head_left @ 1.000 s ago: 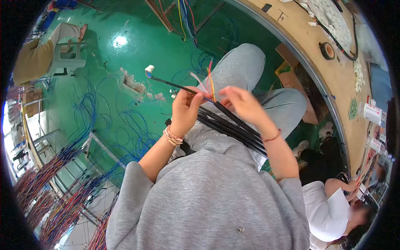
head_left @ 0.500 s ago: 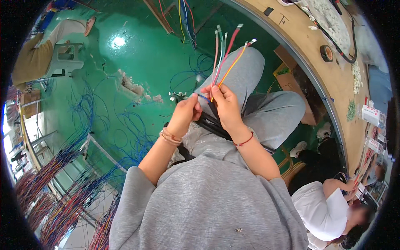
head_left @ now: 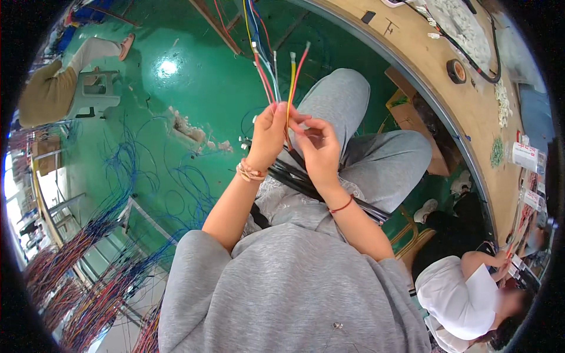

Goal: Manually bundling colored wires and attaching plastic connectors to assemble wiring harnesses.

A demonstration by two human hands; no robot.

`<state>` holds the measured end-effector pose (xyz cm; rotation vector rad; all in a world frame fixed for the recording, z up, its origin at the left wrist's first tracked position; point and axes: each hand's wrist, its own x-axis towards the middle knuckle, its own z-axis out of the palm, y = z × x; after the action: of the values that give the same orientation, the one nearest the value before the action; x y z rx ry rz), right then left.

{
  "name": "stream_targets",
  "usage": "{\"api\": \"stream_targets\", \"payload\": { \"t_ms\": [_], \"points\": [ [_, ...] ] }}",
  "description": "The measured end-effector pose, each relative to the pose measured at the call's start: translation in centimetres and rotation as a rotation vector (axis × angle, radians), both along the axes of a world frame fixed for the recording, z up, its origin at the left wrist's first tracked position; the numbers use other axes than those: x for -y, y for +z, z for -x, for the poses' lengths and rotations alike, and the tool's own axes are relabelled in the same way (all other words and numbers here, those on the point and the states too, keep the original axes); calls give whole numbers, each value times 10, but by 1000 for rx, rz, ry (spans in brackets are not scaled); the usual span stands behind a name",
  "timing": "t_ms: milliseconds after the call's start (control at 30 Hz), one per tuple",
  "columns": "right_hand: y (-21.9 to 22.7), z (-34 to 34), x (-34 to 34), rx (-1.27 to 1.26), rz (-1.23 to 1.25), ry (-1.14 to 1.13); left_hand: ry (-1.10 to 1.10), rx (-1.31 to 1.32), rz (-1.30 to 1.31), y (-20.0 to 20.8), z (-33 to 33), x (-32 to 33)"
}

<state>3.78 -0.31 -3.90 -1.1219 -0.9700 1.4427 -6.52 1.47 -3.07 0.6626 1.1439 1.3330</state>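
Observation:
My left hand [head_left: 268, 136] is closed round the lower part of several thin coloured wires [head_left: 293, 79], which fan upward above it. Red, yellow, light blue and whitish wires show, with bare or pale ends. Beside it, my right hand [head_left: 321, 150] has its fingers bent and fingertips at the yellow and red wires, close to the left fingers. What lies between the right thumb and fingers is hidden. Below both hands, black cables [head_left: 303, 182] lie across my lap; the coloured wires seem to come out of one of them.
On the right, a curved wooden table [head_left: 406, 50] holds a roll of black tape [head_left: 456, 71] and white connectors [head_left: 468, 32]. A cardboard box [head_left: 412, 120] stands beneath it. Wire bundles [head_left: 88, 276] hang at lower left. A co-worker in white [head_left: 456, 294] sits at lower right; another sits by a stool [head_left: 97, 91].
My left hand has moved up and right onto the coloured wires. My right hand has shifted slightly down, its fingers loosened from the bunch. The wire tops have swung left.

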Motion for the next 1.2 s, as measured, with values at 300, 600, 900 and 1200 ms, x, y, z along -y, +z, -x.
{"api": "stream_targets", "payload": {
  "t_ms": [300,600,900,1200],
  "points": [
    [32,0,-50,52,-76,76,35,-236,68,16,-4,10],
    [29,-4,-48,-138,77,111,-106,-125,78,11,7,14],
    [20,-5,-40,-195,1,-52,-133,-114,93,9,4,5],
    [16,-9,-38,-237,36,-31,-130,-126,110,1,4,7]
  ]
}}
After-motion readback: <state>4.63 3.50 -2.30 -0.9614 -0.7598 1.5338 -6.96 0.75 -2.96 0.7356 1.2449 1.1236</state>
